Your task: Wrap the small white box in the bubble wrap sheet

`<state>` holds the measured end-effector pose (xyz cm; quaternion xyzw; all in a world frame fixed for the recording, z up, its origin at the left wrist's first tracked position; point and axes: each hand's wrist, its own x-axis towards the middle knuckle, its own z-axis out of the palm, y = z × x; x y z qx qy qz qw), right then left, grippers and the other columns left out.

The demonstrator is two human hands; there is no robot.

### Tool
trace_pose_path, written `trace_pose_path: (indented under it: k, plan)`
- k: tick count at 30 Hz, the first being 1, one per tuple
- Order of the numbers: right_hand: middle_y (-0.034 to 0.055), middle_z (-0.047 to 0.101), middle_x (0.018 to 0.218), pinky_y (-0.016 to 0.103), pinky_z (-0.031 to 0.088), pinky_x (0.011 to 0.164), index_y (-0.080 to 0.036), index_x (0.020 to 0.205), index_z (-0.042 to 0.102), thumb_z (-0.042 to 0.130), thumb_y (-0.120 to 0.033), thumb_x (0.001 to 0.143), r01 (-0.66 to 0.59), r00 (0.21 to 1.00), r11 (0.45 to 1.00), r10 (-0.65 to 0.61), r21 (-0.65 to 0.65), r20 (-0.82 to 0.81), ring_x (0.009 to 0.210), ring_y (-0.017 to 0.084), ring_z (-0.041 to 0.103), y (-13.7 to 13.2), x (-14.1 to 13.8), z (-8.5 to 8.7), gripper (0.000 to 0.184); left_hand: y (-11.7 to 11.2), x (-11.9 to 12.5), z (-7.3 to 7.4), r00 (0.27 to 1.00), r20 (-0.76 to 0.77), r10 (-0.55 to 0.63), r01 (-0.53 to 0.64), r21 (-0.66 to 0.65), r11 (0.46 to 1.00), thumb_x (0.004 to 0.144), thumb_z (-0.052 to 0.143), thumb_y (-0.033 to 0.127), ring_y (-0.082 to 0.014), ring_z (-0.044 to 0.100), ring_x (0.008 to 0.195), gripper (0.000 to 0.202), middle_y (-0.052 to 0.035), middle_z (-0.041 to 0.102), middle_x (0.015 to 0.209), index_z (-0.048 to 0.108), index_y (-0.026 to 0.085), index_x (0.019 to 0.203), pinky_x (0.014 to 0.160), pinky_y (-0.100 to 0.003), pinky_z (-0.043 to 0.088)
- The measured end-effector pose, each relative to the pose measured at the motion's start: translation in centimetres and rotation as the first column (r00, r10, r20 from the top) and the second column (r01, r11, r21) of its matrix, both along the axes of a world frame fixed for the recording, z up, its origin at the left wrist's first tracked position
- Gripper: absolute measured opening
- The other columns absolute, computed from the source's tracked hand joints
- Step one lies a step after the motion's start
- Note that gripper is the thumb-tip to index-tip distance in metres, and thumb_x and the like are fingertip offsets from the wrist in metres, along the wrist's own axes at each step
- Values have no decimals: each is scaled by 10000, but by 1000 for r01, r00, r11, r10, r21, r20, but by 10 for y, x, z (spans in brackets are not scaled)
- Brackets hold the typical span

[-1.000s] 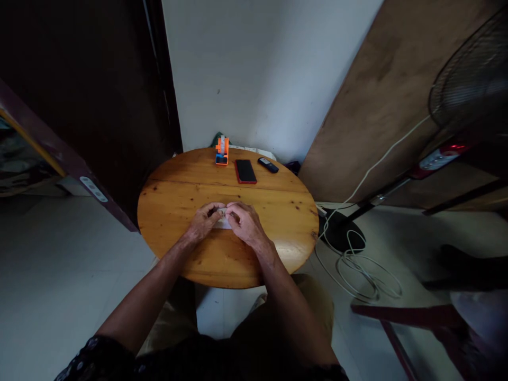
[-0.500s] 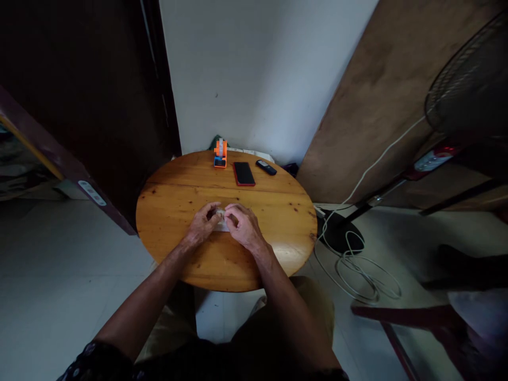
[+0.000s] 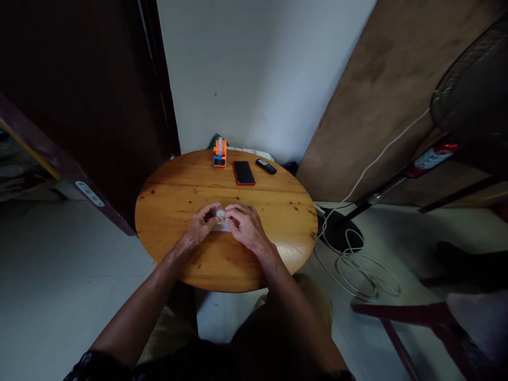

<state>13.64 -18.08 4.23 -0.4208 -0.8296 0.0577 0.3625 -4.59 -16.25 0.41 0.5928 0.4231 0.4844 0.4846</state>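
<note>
Over the middle of the round wooden table (image 3: 166, 222), my two hands meet around a small whitish, clear-looking item (image 3: 220, 214) whose kind I cannot make out. My left hand (image 3: 200, 222) curls around its left side, with thumb and fingers closed on it. From the right, my right hand (image 3: 244, 225) pinches at the same item with thumb and fingertips. Beneath them lies a flat white piece (image 3: 222, 226), partly hidden by the hands. What the fingertips grip is mostly covered.
Toward the back of the table stand an orange and blue tape dispenser (image 3: 219, 153), a dark phone with a red edge (image 3: 243, 173) and a small black keypad handset (image 3: 265, 166). A pedestal fan (image 3: 432, 159) and coiled white cable (image 3: 369, 272) are at right, near a dark red stool (image 3: 405, 313).
My right hand's fingers have drawn closer together over the whitish item, and more of it shows between the hands. My left hand has hardly moved.
</note>
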Motion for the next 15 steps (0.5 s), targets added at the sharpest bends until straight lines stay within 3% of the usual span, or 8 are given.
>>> trace_pose_path:
  k: [8, 15]
  plan:
    - [51, 731, 1099, 353, 420, 865, -231, 886, 656, 548, -121, 869, 56, 996, 998, -56, 8, 66, 1013, 209, 653, -5, -4, 2, 155, -2, 2, 9, 998, -58, 30, -27, 44, 999, 788, 655, 301, -169, 633, 872, 269, -43, 719, 979, 718, 177, 1018, 832, -290, 515]
    - [75, 699, 1231, 412, 385, 939, -218, 937, 696, 542, -141, 886, 71, 967, 996, -84, 61, 240, 1099, 242, 607, -14, -1, 12, 180, -3, 2, 12, 1000, -25, -1, 2, 47, 999, 765, 639, 280, -171, 635, 870, 264, -40, 724, 972, 712, 177, 997, 845, -295, 501]
